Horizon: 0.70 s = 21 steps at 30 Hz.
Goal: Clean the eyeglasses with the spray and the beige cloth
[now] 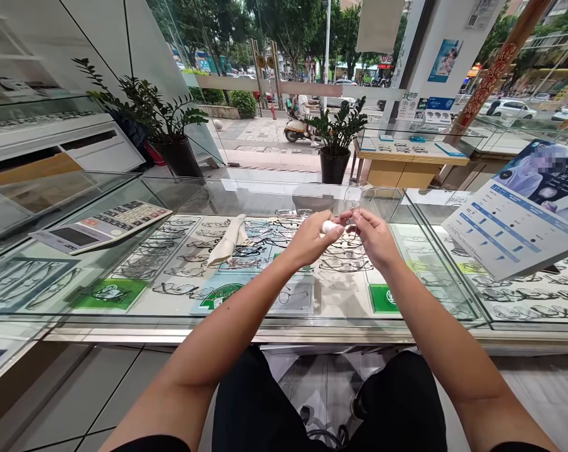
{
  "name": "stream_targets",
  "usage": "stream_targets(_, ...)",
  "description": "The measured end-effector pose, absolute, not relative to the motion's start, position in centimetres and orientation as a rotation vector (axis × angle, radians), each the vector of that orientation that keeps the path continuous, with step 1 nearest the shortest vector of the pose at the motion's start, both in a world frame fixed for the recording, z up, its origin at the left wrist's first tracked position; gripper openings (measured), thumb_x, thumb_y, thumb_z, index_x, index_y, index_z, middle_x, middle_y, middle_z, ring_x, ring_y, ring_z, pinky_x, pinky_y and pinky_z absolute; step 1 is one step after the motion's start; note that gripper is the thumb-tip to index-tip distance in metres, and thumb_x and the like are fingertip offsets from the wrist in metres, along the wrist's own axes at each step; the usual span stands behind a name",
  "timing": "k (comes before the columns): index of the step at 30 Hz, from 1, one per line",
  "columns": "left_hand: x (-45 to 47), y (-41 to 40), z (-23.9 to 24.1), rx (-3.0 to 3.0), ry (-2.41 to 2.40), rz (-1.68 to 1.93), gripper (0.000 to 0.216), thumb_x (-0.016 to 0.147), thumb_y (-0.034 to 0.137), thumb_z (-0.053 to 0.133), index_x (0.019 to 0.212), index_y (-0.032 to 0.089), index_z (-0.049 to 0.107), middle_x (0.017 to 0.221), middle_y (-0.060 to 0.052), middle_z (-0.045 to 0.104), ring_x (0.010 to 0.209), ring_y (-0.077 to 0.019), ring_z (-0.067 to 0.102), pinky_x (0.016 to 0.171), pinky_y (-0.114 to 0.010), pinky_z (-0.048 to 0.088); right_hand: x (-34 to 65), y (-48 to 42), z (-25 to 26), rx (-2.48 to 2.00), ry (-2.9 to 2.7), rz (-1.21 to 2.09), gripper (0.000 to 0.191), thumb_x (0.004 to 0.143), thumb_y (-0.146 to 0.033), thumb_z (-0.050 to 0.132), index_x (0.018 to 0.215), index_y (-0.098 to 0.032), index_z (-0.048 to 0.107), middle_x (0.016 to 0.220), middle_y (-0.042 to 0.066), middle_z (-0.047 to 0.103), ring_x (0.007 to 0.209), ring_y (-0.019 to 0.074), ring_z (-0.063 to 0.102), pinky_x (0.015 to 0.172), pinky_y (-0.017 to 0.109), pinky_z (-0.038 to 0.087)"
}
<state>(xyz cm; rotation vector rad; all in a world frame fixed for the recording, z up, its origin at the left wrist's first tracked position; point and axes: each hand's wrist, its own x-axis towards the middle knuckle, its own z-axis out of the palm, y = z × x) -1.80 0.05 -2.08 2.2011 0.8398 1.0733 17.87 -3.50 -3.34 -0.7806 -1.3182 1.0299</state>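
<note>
Left hand [307, 242] is curled shut around a small white object [330, 226], pinched between thumb and forefinger so that its tip points toward the other hand; what it is cannot be told at this size. Right hand [373, 235] meets it, fingertips closed on a thin frame of glasses [354, 199], whose clear lens rises above the knuckles. Both hands are raised over the counter [265, 326] rather than resting on it, probably so the glasses sit close to eye level and the white object can reach a fine spot on them.

Below the hands, under the counter's glass top, rows of frames [190, 251] lie on display, with green cards [107, 294] among them. A folded cloth [227, 242] lies on the glass just left of the hands, within easy reach. Further left sits a calculator [102, 226], angled toward the person. At the right a leaflet [519, 216] stands tilted. Two potted plants [335, 135] stand beyond, near the window.
</note>
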Motion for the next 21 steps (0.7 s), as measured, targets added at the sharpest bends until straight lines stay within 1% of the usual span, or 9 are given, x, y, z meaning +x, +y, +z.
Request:
stream_targets(4, -1.7, -0.1, -2.0, 2.168, 0.828, 1.100, 0.065, 0.100, 0.087, 0.048, 0.088, 0.023, 0.054, 0.088, -0.004, 0.066, 0.090, -0.0265, 0.062, 0.082, -0.038, 0.042, 17.8, -3.5, -3.3, -0.786, -1.324, 1.033, 0.037, 0.097, -0.066, 0.079, 0.101, -0.030, 0.086, 0.110, 0.003, 0.084, 0.103, 0.0231, 0.072, 0.092, 0.038, 0.053)
stream_targets(6, -1.9, 0.0, -1.9, 2.110, 0.874, 1.137, 0.063, 0.099, 0.086, 0.052, 0.091, 0.023, 0.055, 0.090, -0.005, 0.067, 0.089, -0.0260, 0.062, 0.080, -0.038, 0.043, 17.9, -3.5, -3.2, -0.787, -1.303, 1.029, 0.037, 0.096, -0.066, 0.080, 0.100, -0.030, 0.086, 0.109, 0.003, 0.084, 0.102, 0.0227, 0.072, 0.092, 0.038, 0.053)
stream_targets(9, -2.9, 1.0, -1.7, 2.040, 1.033, 1.280, 0.051, 0.097, 0.074, 0.066, 0.098, 0.024, 0.056, 0.095, -0.005, 0.067, 0.087, -0.0250, 0.061, 0.081, -0.038, 0.047, 18.1, -3.4, -3.0, -0.788, -1.259, 1.031, 0.036, 0.095, -0.065, 0.081, 0.102, -0.030, 0.086, 0.106, 0.004, 0.085, 0.101, 0.0227, 0.071, 0.090, 0.038, 0.052)
stream_targets(12, -5.2, 3.7, -1.4, 1.918, 1.357, 1.500, 0.031, 0.097, 0.046, 0.075, 0.109, 0.025, 0.055, 0.104, -0.006, 0.071, 0.103, -0.0306, 0.066, 0.100, -0.049, 0.051, 18.4, -3.4, -2.8, -0.806, -1.220, 1.024, 0.036, 0.092, -0.065, 0.084, 0.101, -0.030, 0.086, 0.106, 0.004, 0.086, 0.099, 0.0229, 0.070, 0.087, 0.038, 0.051)
stream_targets(14, -7.4, 5.9, -1.2, 1.798, 1.556, 1.629, 0.026, 0.099, 0.029, 0.070, 0.119, 0.027, 0.053, 0.117, -0.007, 0.073, 0.119, -0.0341, 0.067, 0.118, -0.060, 0.044, 18.6, -3.3, -2.7, -0.820, -1.205, 1.017, 0.038, 0.089, -0.066, 0.085, 0.099, -0.029, 0.086, 0.106, 0.005, 0.086, 0.097, 0.0233, 0.070, 0.086, 0.039, 0.051)
stream_targets(15, -8.6, 6.9, -1.1, 1.738, 1.622, 1.670, 0.025, 0.101, 0.024, 0.065, 0.122, 0.027, 0.051, 0.122, -0.008, 0.073, 0.123, -0.0341, 0.067, 0.124, -0.063, 0.039, 18.6, -3.3, -2.6, -0.825, -1.200, 1.015, 0.039, 0.088, -0.066, 0.086, 0.099, -0.029, 0.086, 0.105, 0.006, 0.086, 0.097, 0.0234, 0.070, 0.085, 0.039, 0.051)
stream_targets(17, -11.2, 8.5, -0.8, 1.615, 1.754, 1.718, 0.026, 0.104, 0.023, 0.061, 0.128, 0.027, 0.050, 0.137, -0.012, 0.069, 0.135, -0.0356, 0.064, 0.128, -0.063, 0.037, 18.7, -3.2, -2.7, -0.829, -1.190, 1.012, 0.039, 0.087, -0.066, 0.087, 0.098, -0.029, 0.085, 0.104, 0.006, 0.085, 0.096, 0.0233, 0.070, 0.085, 0.039, 0.052)
stream_targets(19, -13.7, 9.3, -0.5, 1.479, 1.956, 1.758, 0.028, 0.104, 0.022, 0.062, 0.130, 0.025, 0.053, 0.149, -0.018, 0.061, 0.145, -0.0364, 0.058, 0.129, -0.057, 0.039, 18.8, -3.1, -2.7, -0.829, -1.186, 1.012, 0.039, 0.086, -0.066, 0.088, 0.097, -0.028, 0.086, 0.102, 0.006, 0.085, 0.096, 0.0230, 0.069, 0.084, 0.038, 0.052)
stream_targets(21, -15.9, 9.4, -0.3, 1.336, 2.159, 1.696, 0.027, 0.106, 0.024, 0.061, 0.132, 0.023, 0.057, 0.154, -0.020, 0.057, 0.147, -0.0358, 0.057, 0.129, -0.052, 0.041, 18.9, -3.0, -2.8, -0.830, -1.187, 1.015, 0.038, 0.086, -0.065, 0.088, 0.097, -0.028, 0.085, 0.102, 0.006, 0.085, 0.095, 0.0229, 0.070, 0.083, 0.038, 0.052)
